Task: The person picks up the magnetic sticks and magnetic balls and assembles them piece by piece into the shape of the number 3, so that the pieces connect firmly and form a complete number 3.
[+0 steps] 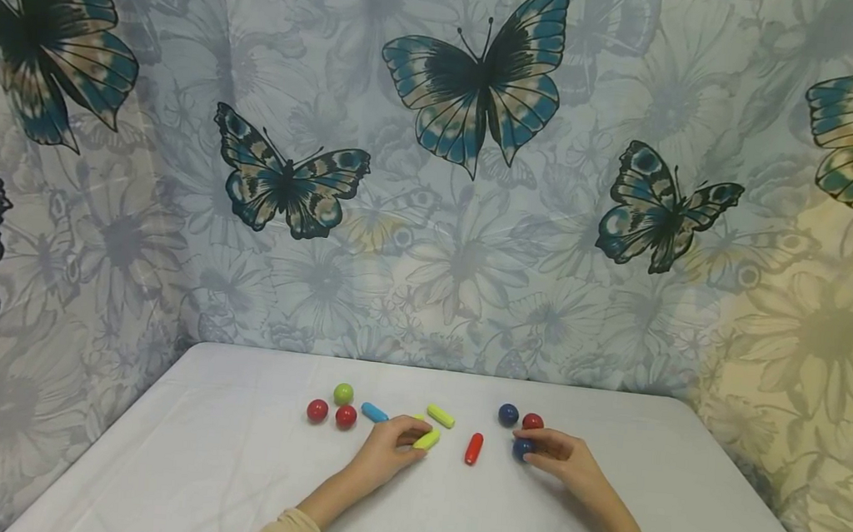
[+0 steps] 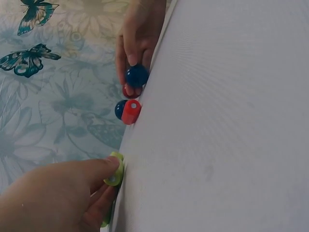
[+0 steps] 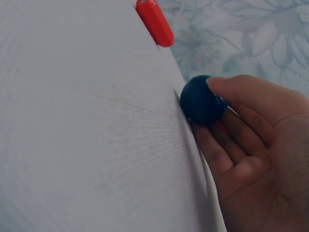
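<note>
Head view: right hand (image 1: 565,461) pinches blue ball (image 1: 522,448); left hand (image 1: 390,447) grips yellow capsule (image 1: 427,439).

Bare table (image 1: 452,518) is lying open on the near side, between and around both forearms. Farther off, a row of small pieces is blocking the way: red balls (image 1: 331,413) at left, a yellow cylinder (image 1: 440,416) mid-row, a red cylinder (image 1: 474,448) between the hands
</note>
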Demonstrator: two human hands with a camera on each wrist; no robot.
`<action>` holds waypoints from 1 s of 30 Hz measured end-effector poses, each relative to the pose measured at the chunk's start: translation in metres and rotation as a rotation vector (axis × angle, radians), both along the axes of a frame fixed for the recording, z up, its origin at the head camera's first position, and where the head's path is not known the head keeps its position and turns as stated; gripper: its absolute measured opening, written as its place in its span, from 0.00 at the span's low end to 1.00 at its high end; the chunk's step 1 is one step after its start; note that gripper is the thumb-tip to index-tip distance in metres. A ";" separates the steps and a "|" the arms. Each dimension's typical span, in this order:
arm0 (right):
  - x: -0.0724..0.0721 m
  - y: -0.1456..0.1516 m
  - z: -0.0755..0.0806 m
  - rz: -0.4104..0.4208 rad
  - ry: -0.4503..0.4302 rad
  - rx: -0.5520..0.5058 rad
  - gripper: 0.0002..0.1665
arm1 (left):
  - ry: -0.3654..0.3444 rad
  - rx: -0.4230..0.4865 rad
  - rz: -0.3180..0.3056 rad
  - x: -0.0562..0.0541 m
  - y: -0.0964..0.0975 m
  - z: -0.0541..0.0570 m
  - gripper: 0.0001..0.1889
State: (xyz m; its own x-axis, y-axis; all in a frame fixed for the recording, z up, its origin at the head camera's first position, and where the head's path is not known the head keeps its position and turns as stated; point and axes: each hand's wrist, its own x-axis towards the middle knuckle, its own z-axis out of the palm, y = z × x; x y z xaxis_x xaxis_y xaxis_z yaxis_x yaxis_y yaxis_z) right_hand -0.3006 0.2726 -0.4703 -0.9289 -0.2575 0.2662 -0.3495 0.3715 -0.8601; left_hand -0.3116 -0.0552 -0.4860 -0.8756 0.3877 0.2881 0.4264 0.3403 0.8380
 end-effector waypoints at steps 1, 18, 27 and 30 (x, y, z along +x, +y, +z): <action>0.000 0.000 0.000 0.007 -0.014 0.000 0.22 | 0.003 -0.006 0.003 0.000 0.000 0.000 0.19; 0.002 0.000 0.001 0.072 -0.010 -0.025 0.26 | 0.056 -0.018 0.018 0.001 -0.001 -0.001 0.15; 0.000 -0.005 0.002 0.103 -0.054 0.006 0.25 | 0.049 -0.020 0.013 0.001 -0.001 0.000 0.15; -0.001 -0.007 0.002 0.133 -0.072 0.009 0.25 | 0.040 -0.023 0.003 0.001 -0.001 0.001 0.15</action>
